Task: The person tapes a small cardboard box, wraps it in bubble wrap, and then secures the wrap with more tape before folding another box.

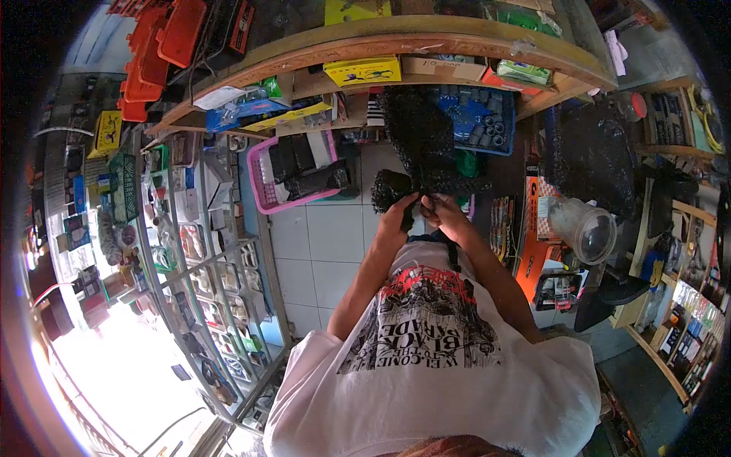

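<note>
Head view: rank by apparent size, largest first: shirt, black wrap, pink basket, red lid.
1. Shirt, clearly largest, helped by nearness
2. Black wrap and pink basket: too close to rank, hands cover part of the wrap
3. Red lid

This looks like a small hardware shop. Small goods fill a metal-framed display case at the left, yellow boxes sit on wooden shelving, and a blue basket holds grey fittings.
</note>
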`<state>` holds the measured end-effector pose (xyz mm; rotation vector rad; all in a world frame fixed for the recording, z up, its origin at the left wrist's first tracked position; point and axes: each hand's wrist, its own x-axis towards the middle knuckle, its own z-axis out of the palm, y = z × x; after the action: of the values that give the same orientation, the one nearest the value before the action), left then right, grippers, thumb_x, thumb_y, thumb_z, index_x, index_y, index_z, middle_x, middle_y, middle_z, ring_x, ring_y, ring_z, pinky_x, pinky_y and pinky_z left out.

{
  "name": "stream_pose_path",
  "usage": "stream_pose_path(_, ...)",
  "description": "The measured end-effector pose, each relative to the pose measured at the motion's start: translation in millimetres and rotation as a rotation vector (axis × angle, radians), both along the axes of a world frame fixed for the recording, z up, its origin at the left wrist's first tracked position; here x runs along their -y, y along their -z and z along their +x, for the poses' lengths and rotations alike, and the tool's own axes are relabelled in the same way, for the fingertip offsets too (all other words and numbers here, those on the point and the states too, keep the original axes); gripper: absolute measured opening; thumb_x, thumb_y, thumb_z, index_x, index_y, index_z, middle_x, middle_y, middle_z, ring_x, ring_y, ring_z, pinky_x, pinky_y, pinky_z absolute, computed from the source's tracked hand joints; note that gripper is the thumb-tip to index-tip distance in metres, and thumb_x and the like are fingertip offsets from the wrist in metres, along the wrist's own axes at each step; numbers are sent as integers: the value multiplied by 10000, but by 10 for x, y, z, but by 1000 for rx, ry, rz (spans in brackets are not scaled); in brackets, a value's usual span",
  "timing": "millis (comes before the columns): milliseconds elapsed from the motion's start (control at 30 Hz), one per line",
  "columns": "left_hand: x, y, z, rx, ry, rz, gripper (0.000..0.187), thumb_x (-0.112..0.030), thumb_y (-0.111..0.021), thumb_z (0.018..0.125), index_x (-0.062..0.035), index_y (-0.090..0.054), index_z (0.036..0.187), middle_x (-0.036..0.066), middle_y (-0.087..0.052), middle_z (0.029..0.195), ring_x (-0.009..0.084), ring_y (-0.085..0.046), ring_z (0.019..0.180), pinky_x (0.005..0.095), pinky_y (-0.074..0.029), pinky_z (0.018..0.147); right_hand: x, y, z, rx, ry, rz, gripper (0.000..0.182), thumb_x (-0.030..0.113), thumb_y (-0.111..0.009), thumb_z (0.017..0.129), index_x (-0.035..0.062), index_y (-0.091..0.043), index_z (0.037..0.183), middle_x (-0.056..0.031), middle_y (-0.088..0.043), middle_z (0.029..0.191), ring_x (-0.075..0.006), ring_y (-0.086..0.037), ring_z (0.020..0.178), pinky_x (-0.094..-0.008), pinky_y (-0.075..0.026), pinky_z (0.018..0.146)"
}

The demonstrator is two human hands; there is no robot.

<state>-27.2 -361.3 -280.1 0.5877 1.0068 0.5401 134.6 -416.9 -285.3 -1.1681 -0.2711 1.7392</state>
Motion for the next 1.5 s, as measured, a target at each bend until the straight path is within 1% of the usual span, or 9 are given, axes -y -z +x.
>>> stream_pose_path(133,-31,411,-147,263,-17,-218,420,-26,-652,899,-5,-576,1312,135,-689,1141,251,-670,1045,342,-522,918,1,161,23,-43,-25,-7,438,514,-697,903,133,-539,754,63,-430,635,-59,-332,525,-259,-234,501)
stream_pose_path(333,79,-7,-244,-302,358,960,478,-35,-657,914,-14,-522,1373,131,-643,1264,256,-639,1134,341,-501,959,-70,24,14,49,-31,62,442,536,-683,904,127,-532,834,53,-439,650,-43,-346,518,-229,-244,487)
stream_pose_path(533,92,22,69,-86,-403,-96,475,-77,-613,970,7,-478,1418,104,-635,1238,232,-635,987,354,-510,893,-70,131,-137,60,81,52,392,503,-664,934,148,-517,850,63,-438,670,-43,-370,561,-239,-264,517)
stream_pose_path(700,355,-170,12,-433,-246,391,464,-385,-556,1021,-26,-565,1315,61,-644,1077,170,-541,801,297,-488,716,-34,188,-67,-202,93,186,341,482,-637,958,168,-536,872,53,-509,721,-65,-465,598,-237,-322,550)
stream_pose_path(867,439,31,-168,-305,-203,65,486,-467,-521,1025,-45,-609,1250,49,-648,1030,136,-547,788,302,-471,673,10,300,-85,-287,224,30,395,549,-623,926,158,-582,896,-9,-634,782,-133,-622,694,-252,-423,619)
stream_pose_path(1033,397,-337,27,-259,-240,170,341,-256,-519,1048,13,-578,1249,77,-614,1186,174,-559,1011,333,-467,897,-52,91,-95,-312,131,-181,513,634,-597,900,153,-521,736,12,-507,625,-135,-516,593,-269,-377,590)
stream_pose_path(1133,424,-163,36,-316,-276,436,268,-240,-579,1025,-32,-622,1189,43,-649,1062,147,-598,867,301,-505,734,-109,97,-71,-432,89,-185,556,654,-583,900,179,-439,650,36,-369,562,-123,-386,536,-284,-321,560)
stream_pose_path(1300,408,-359,19,-207,-203,243,209,-141,-581,1014,-23,-617,1183,46,-652,1047,149,-605,858,310,-511,720,-173,113,-87,-361,170,-164,569,619,-613,909,179,-333,681,47,-289,564,-101,-315,505,-278,-273,522)
stream_pose_path(1500,406,-365,25,-234,-245,202,175,-138,-581,1012,-35,-622,1147,47,-658,997,142,-600,803,313,-505,641,-99,324,-158,-268,275,19,291,416,-617,990,146,-625,880,47,-396,637,-94,-306,530,-287,-261,509)
